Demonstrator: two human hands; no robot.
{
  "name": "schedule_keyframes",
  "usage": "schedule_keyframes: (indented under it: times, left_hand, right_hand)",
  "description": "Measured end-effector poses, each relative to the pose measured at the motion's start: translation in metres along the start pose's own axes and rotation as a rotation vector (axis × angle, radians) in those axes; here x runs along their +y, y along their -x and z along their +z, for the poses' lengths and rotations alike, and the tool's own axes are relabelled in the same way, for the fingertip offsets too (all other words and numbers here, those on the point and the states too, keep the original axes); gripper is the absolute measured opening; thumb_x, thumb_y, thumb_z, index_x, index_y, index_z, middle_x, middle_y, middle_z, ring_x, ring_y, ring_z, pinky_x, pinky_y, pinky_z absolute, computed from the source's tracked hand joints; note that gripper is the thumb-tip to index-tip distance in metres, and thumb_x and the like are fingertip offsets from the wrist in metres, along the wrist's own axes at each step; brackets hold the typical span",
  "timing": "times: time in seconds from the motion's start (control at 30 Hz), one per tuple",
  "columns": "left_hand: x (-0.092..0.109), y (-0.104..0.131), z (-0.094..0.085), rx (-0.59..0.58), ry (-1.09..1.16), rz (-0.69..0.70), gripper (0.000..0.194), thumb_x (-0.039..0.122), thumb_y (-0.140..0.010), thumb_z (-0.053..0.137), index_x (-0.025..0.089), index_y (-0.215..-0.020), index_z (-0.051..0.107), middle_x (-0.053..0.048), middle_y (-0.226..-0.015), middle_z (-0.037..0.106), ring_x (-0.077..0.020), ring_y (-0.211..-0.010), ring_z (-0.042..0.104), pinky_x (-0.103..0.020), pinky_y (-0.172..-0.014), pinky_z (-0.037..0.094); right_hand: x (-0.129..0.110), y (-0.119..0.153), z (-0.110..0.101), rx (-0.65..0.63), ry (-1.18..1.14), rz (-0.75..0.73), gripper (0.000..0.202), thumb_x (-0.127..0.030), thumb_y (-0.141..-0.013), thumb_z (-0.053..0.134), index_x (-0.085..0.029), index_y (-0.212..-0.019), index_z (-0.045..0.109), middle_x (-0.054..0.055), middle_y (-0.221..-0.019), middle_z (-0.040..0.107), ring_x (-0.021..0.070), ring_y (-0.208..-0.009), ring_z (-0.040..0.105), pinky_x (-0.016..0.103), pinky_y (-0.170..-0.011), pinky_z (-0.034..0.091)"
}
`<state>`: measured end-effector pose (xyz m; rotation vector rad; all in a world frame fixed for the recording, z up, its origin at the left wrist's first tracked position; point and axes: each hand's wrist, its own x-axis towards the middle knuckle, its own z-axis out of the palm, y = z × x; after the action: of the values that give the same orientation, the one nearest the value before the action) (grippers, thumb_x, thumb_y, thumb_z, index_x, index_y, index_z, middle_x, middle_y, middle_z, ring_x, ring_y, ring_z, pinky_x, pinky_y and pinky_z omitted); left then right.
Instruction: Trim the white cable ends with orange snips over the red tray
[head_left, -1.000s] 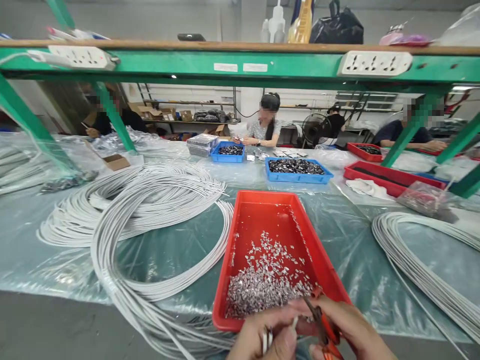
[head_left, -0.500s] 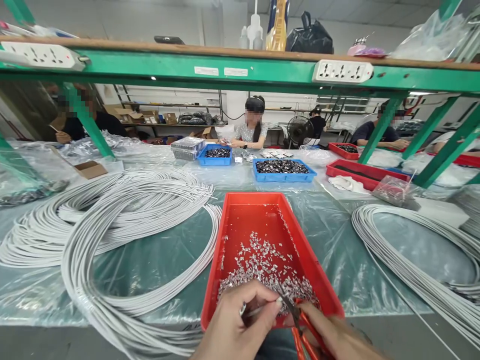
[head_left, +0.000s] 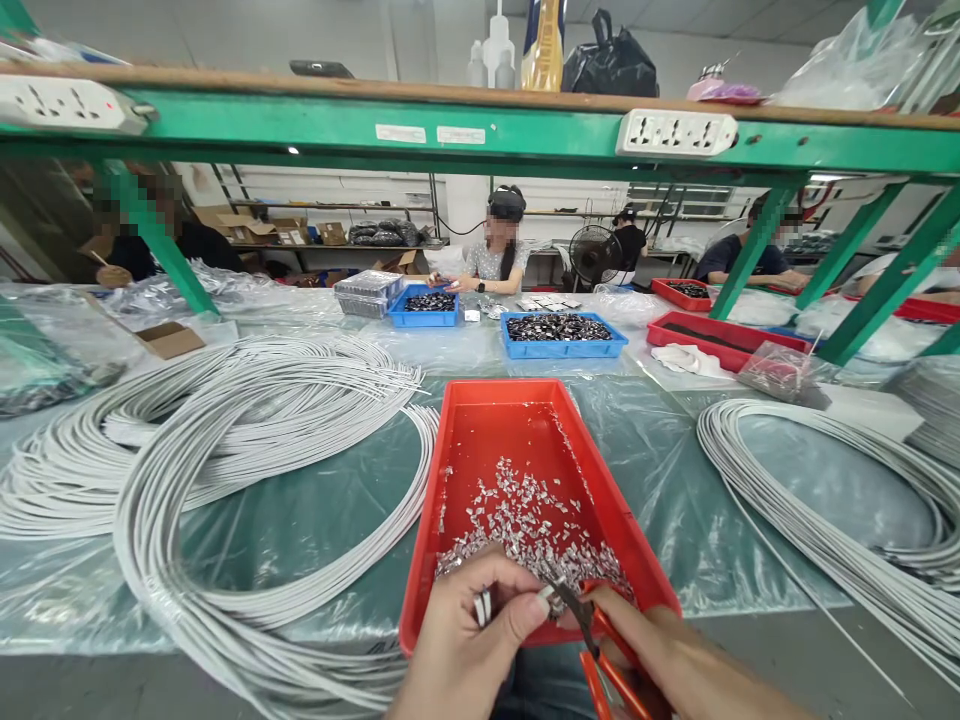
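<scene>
My left hand (head_left: 469, 625) pinches a white cable (head_left: 482, 606) between thumb and forefinger; a short length shows inside the curled fingers. Its tip meets the dark jaws of red-handled pliers (head_left: 576, 608). My right hand (head_left: 671, 650) is closed around the pliers, one handle low and swung apart from the other. Both hands are over the near end of a red tray (head_left: 429, 490). Small silvery metal pieces (head_left: 525, 510) lie scattered in it, thickest near my hands. Whether the jaws touch the cable or a small fitting on it is too fine to tell.
Coiled white cables (head_left: 225, 480) spread on the left; another coil (head_left: 765, 470) lies right. Farther back are blue trays (head_left: 562, 348) of dark parts and red trays (head_left: 727, 345). A green shelf beam (head_left: 525, 130) crosses above. Several people sit or stand beyond the table.
My hands and the pliers have shifted slightly left, and the cable is turned a little in my left fingers. The whole view has moved slightly. Both grips stay closed.
</scene>
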<state>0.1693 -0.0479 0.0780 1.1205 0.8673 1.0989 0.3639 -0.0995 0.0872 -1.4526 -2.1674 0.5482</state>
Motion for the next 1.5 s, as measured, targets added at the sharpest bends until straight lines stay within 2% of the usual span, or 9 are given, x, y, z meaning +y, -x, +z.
schedule_keyframes:
  times: [0.13, 0.33, 0.43, 0.67, 0.87, 0.93, 1.13, 1.33, 1.5]
  left_hand:
    - [-0.012, -0.006, -0.006, -0.193, 0.197, -0.151, 0.044, 0.053, -0.066, 0.072, 0.010, -0.061, 0.060, 0.003, -0.049, 0.052, -0.0015, -0.031, 0.040, -0.014, -0.035, 0.022]
    - [-0.016, -0.010, -0.014, -0.495, 0.520, -0.361, 0.044, 0.051, -0.070, 0.070, 0.016, -0.058, 0.048, 0.009, -0.040, 0.040, 0.0001, -0.021, 0.028, -0.012, -0.022, 0.016]
    - [-0.007, -0.005, -0.013, -0.414, 0.381, -0.351, 0.043, 0.052, -0.072, 0.068, 0.015, -0.061, 0.050, 0.008, -0.041, 0.041, 0.0005, -0.026, 0.030, -0.010, -0.027, 0.018]
    - [-0.011, 0.002, 0.001, -0.267, 0.050, -0.173, 0.048, 0.059, -0.072, 0.062, 0.011, -0.073, 0.063, 0.003, -0.048, 0.051, 0.0008, -0.032, 0.027, -0.014, -0.034, 0.015]
    - [-0.012, -0.001, -0.003, -0.203, -0.023, -0.002, 0.035, 0.047, -0.070, 0.071, 0.013, -0.067, 0.070, -0.001, -0.054, 0.059, -0.0039, -0.040, 0.037, -0.016, -0.038, 0.024]
    - [-0.011, -0.002, -0.005, -0.185, -0.015, 0.011, 0.031, 0.044, -0.071, 0.071, 0.013, -0.067, 0.070, 0.001, -0.055, 0.055, -0.0037, -0.040, 0.038, -0.017, -0.039, 0.025]
    - [-0.009, -0.003, 0.001, -0.066, -0.129, 0.067, 0.017, 0.027, -0.072, 0.069, 0.015, -0.062, 0.063, 0.005, -0.056, 0.044, -0.0071, -0.050, 0.038, -0.019, -0.050, 0.030]
    - [-0.008, -0.004, 0.006, 0.030, -0.216, 0.216, 0.015, 0.017, -0.070, 0.069, 0.015, -0.056, 0.062, 0.004, -0.058, 0.046, -0.0086, -0.056, 0.042, -0.019, -0.055, 0.031]
    - [-0.011, -0.001, 0.005, -0.054, -0.042, -0.003, 0.024, 0.036, -0.070, 0.072, 0.013, -0.065, 0.067, 0.004, -0.059, 0.051, -0.0028, -0.040, 0.041, -0.016, -0.039, 0.028]
  right_hand:
    - [-0.010, -0.005, -0.011, -0.045, 0.046, 0.017, 0.042, -0.021, -0.071, 0.058, -0.025, -0.112, 0.063, 0.005, -0.065, 0.069, 0.0221, -0.050, 0.066, 0.024, -0.039, 0.053]
    - [-0.003, -0.005, -0.018, -0.117, -0.018, 0.016, 0.039, -0.019, -0.078, 0.052, -0.025, -0.116, 0.061, 0.007, -0.081, 0.071, 0.0215, -0.066, 0.068, 0.026, -0.057, 0.056]
    - [0.000, -0.007, -0.009, 0.047, -0.226, 0.164, 0.033, -0.027, -0.080, 0.055, -0.024, -0.113, 0.063, 0.007, -0.085, 0.068, 0.0220, -0.077, 0.066, 0.029, -0.068, 0.053]
    - [-0.022, -0.035, 0.028, 0.206, -1.086, 0.228, 0.027, -0.040, -0.078, 0.067, -0.015, -0.070, 0.060, -0.008, -0.051, 0.041, 0.0063, -0.046, 0.036, 0.020, -0.051, 0.034]
    - [-0.027, -0.042, 0.035, -0.138, -1.876, 0.439, 0.032, -0.035, -0.079, 0.070, -0.015, -0.060, 0.052, -0.015, -0.037, 0.027, 0.0010, -0.031, 0.009, 0.015, -0.038, 0.018]
    - [-0.027, -0.042, 0.034, -0.106, -1.860, 0.438, 0.031, -0.034, -0.079, 0.070, -0.016, -0.062, 0.053, -0.015, -0.037, 0.028, 0.0010, -0.032, 0.009, 0.016, -0.039, 0.018]
    - [-0.031, -0.042, 0.035, 0.391, -1.188, 0.303, 0.029, -0.035, -0.067, 0.080, -0.012, -0.066, 0.062, -0.006, -0.052, 0.047, 0.0058, -0.050, 0.035, 0.019, -0.050, 0.028]
    - [-0.027, -0.045, 0.039, 0.079, -1.909, 0.420, 0.030, -0.026, -0.079, 0.071, -0.015, -0.058, 0.053, -0.013, -0.041, 0.030, -0.0007, -0.030, 0.012, 0.017, -0.038, 0.017]
    - [-0.027, -0.046, 0.040, 0.253, -1.630, 0.315, 0.024, -0.027, -0.080, 0.071, -0.014, -0.065, 0.058, -0.010, -0.046, 0.039, 0.0009, -0.037, 0.026, 0.016, -0.043, 0.023]
